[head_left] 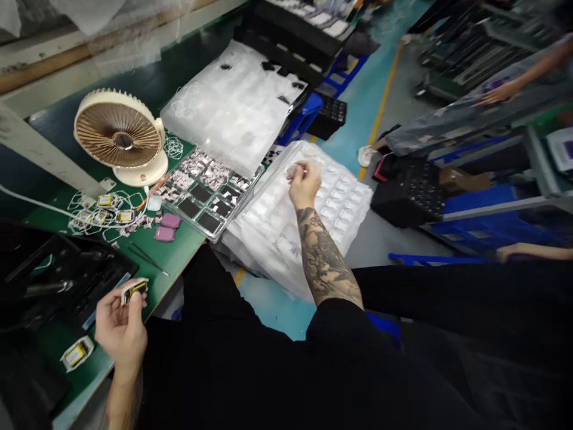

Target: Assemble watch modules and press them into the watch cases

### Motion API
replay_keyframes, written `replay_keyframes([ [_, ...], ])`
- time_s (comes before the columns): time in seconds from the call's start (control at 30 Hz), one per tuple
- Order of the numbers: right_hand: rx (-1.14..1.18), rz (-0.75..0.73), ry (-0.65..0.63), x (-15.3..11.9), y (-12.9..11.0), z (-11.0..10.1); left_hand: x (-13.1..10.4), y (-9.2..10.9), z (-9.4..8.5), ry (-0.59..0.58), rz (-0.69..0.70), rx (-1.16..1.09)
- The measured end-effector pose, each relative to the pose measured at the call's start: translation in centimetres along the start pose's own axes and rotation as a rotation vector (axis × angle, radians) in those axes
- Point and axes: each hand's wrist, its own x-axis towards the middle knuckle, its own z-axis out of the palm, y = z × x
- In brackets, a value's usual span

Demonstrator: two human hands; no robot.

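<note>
Between the thumb and fingers of my left hand [120, 325] is a small white casing with a yellow-and-black battery [135, 290] inside, held over the front of the green bench. A similar white casing with a battery [77, 353] lies on the bench just below that hand. My right hand [305, 182] reaches out over a white plastic tray [342, 185] with rows of pockets, wrapped in clear film. Its fingers pinch a small pale piece [292, 171], mostly covered by the fingertips, so its kind is unclear.
A cream desk fan [120, 140] stands on the green bench [179, 263], near wired batteries [105, 201], purple cases [166, 228] and tweezers [147, 258]. A compartment tray [210, 222] of small parts sits beside plastic sheeting [233, 101]. Another person's hand [504, 94] shows at right, near black crates [407, 194].
</note>
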Motion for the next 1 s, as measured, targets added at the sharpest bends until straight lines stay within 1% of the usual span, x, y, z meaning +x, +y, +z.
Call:
replay_keyframes([
  [0.03, 0.105, -0.033, 0.065, -1.1, -1.3, -0.2, 0.2, 0.2, 0.0, -0.012, -0.036, -0.027],
  [0.1, 0.353, -0.126, 0.181, -4.3, -5.0, -0.5, 0.5, 0.6, 0.0, -0.040, -0.090, -0.059],
  [0.13, 0.451, -0.183, 0.177, -6.3, -7.2, -0.6, 0.7, 0.8, 0.1, -0.054, -0.118, -0.065],
  [0.17, 0.519, -0.230, 0.137, -8.6, -9.6, -0.5, 0.7, 1.0, 0.2, -0.069, -0.150, -0.073],
  [0.23, 0.600, -0.301, -0.047, -13.5, -14.1, 0.0, 0.8, 1.4, 0.4, -0.103, -0.222, -0.119],
  [0.3, 0.680, -0.398, -0.291, -18.3, -17.7, 1.0, 0.7, 1.6, 0.6, -0.133, -0.277, -0.207],
  [0.37, 0.739, -0.475, -0.527, -22.2, -20.1, 2.4, 0.7, 1.8, 0.5, -0.148, -0.297, -0.306],
  [0.4, 0.765, -0.506, -0.619, -23.7, -20.9, 3.1, 0.6, 1.9, 0.4, -0.150, -0.299, -0.343],
  [0.47, 0.811, -0.558, -0.738, -25.9, -22.2, 4.7, 0.4, 2.2, 0.1, -0.140, -0.302, -0.388],
  [0.53, 0.823, -0.608, -0.805, -27.1, -23.0, 5.9, 0.0, 2.5, -0.4, -0.123, -0.304, -0.409],
  [0.63, 0.789, -0.681, -0.886, -27.8, -23.6, 7.1, -0.6, 2.6, -1.0, -0.097, -0.269, -0.457],
  [0.73, 0.785, -0.726, -0.928, -28.3, -23.7, 7.4, -1.0, 2.2, -1.5, -0.058, -0.232, -0.503],
  [0.8, 0.806, -0.672, -0.944, -28.7, -23.6, 7.4, -1.0, 1.9, -1.8, -0.004, -0.215, -0.510],
  [0.87, 0.843, -0.538, -0.980, -29.1, -23.5, 7.4, -0.9, 1.8, -2.0, 0.025, -0.214, -0.509],
  [0.93, 0.877, -0.418, -1.042, -29.3, -23.5, 7.6, -0.8, 1.9, -2.3, -0.003, -0.229, -0.500],
  [1.0, 0.891, -0.370, -1.097, -29.3, -23.5, 7.8, -0.6, 2.0, -2.5, -0.058, -0.240, -0.474],
])
